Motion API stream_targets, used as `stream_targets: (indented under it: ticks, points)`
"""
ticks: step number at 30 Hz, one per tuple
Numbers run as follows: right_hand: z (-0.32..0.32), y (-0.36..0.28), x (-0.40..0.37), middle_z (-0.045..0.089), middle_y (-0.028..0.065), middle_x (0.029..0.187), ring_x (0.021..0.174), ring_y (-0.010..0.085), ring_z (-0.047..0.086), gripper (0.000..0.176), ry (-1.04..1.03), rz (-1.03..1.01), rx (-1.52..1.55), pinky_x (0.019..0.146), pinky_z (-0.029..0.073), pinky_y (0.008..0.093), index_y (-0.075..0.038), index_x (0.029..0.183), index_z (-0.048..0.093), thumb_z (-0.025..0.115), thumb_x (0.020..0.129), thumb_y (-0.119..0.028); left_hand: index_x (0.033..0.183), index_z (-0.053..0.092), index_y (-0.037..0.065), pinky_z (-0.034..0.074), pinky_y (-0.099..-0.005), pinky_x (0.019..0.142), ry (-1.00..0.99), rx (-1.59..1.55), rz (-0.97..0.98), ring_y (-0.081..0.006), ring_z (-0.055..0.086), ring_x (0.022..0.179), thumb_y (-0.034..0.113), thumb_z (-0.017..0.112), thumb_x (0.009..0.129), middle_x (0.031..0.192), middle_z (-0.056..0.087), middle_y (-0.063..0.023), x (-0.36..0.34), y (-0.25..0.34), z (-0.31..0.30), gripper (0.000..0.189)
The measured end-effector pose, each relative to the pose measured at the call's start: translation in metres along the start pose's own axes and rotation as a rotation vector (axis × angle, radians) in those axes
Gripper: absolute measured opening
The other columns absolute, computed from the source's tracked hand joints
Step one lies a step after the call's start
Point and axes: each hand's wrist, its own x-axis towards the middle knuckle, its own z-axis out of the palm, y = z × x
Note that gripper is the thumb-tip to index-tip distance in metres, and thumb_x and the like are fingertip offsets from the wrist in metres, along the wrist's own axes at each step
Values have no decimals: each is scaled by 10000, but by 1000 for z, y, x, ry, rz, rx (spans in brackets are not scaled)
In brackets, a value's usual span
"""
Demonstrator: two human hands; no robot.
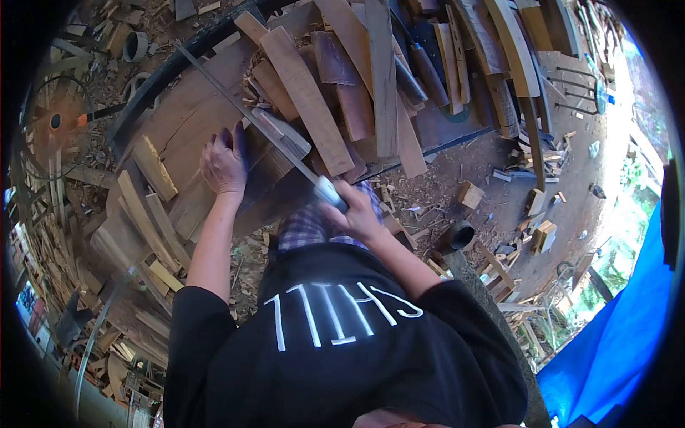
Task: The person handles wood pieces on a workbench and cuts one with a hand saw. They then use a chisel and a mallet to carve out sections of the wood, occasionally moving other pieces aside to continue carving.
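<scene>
My right hand (359, 212) is closed around the pale handle of a hand saw (227, 94). Its long, narrow metal blade slants away to the upper left. The blade passes across a short light piece of wood (291, 135) on the workbench (189, 107). To the left of that piece, my left hand (223, 162) rests low over the bench with its fingers curled. Its fingertips are right by the wood's left end, and I cannot tell what they grip. A wider brown board (267, 170) lies beneath the blade, between my two hands.
Long planks (307, 100) are heaped across the bench's far side and to the right. Cut strips (146, 214) lean at the left. A wheel-like fan (56, 121) stands beyond them. Offcuts and a dark pipe (459, 234) lie on the shavings-covered ground; a blue tarp (614, 335) hangs at right.
</scene>
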Motion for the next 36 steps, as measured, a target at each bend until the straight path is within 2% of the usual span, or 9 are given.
stream_targets:
  ticks: [2,7,13,16,19,22,27,33,36]
  points:
    - [3,-5,5,591,183,831,728,348,596,341,-12,25,-4,670,476,390,-11,1016,606,743,833,-265,893,669,66,467,-474,798,-5,-6,-5,-374,613,900,543,438,974,917,651,-168,2,1,-4,536]
    - [-26,27,-83,603,178,841,730,351,608,361,70,-110,-16,673,484,400,-11,1025,608,749,823,-275,895,670,73,467,-471,807,14,-32,-8,-375,611,915,550,426,976,917,650,-168,1,0,0,542]
    - [4,1,5,581,172,813,725,358,599,368,23,-52,-9,650,478,407,-14,1014,597,737,834,-303,899,669,66,461,-479,796,-35,6,5,-372,608,921,546,425,978,908,645,-168,2,-5,2,544]
    - [5,2,-3,588,172,822,738,352,609,376,26,-55,-43,657,483,403,-13,1010,594,736,833,-313,808,652,82,472,-456,747,85,1,23,-335,613,819,515,496,960,830,638,-123,1,-3,5,484]
    - [-21,34,-73,598,172,838,752,343,621,377,74,-126,-62,665,490,399,-11,996,597,746,820,-310,826,660,78,473,-457,755,73,-11,39,-337,615,837,520,491,960,837,640,-126,1,-5,6,491]
    - [-32,26,-81,607,169,849,767,336,631,379,26,-116,-57,676,496,395,-10,985,602,757,806,-305,875,662,61,460,-480,778,43,-26,32,-384,604,881,524,443,979,885,639,-174,1,-4,4,522]
    - [9,-13,17,561,183,786,701,359,577,349,25,-9,10,625,453,415,-12,934,572,733,842,-307,869,659,53,459,-475,769,56,0,36,-378,600,849,519,454,977,861,633,-173,0,-5,5,521]
    - [-38,17,-84,593,164,836,724,330,614,400,33,-101,-84,668,487,404,-5,1041,605,751,817,-304,862,656,45,452,-476,772,21,-39,31,-381,593,838,530,452,973,852,626,-174,2,-1,0,538]
    - [-31,12,-72,590,168,820,725,343,616,387,12,-53,-76,651,480,407,-6,1019,595,750,819,-299,826,650,62,460,-467,752,59,-16,49,-355,602,831,529,474,964,836,626,-148,1,-7,6,518]
